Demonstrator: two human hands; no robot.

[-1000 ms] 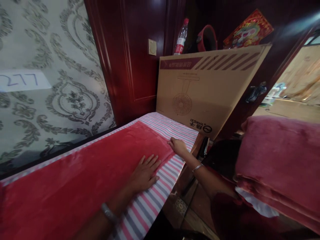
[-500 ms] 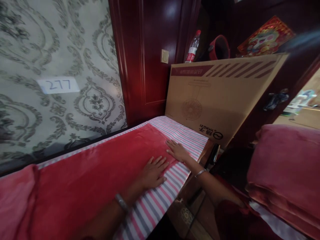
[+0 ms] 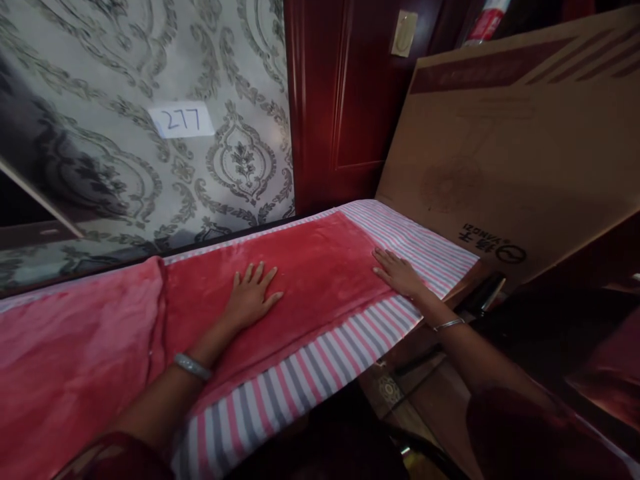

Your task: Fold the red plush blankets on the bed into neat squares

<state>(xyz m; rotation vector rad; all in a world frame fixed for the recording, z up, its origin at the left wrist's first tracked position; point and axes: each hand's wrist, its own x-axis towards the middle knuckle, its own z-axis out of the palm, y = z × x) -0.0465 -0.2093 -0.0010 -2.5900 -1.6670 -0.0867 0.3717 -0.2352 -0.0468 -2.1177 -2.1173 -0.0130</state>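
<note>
A red fleece blanket (image 3: 310, 280) lies spread over a pink, white and grey striped sheet (image 3: 310, 373) on a narrow surface along the wall. My left hand (image 3: 249, 298) rests flat on the middle of the blanket, fingers spread. At the blanket's right edge, where it meets the stripes, my right hand (image 3: 397, 272) presses flat as well. Neither hand grips anything. A bracelet sits on each wrist. On the left, the blanket (image 3: 75, 360) is bunched into a thicker fold.
A large cardboard box (image 3: 505, 153) printed with a fan leans at the right end of the surface. Patterned wallpaper with a paper label "277" (image 3: 181, 120) is behind, beside a dark red wooden door frame (image 3: 340, 100). Dark floor lies below the front edge.
My left hand slid leftward from the blanket's right edge onto its middle. My right hand stayed at the right edge. The view swung left and down, and the pink folded blanket at right left the view.
</note>
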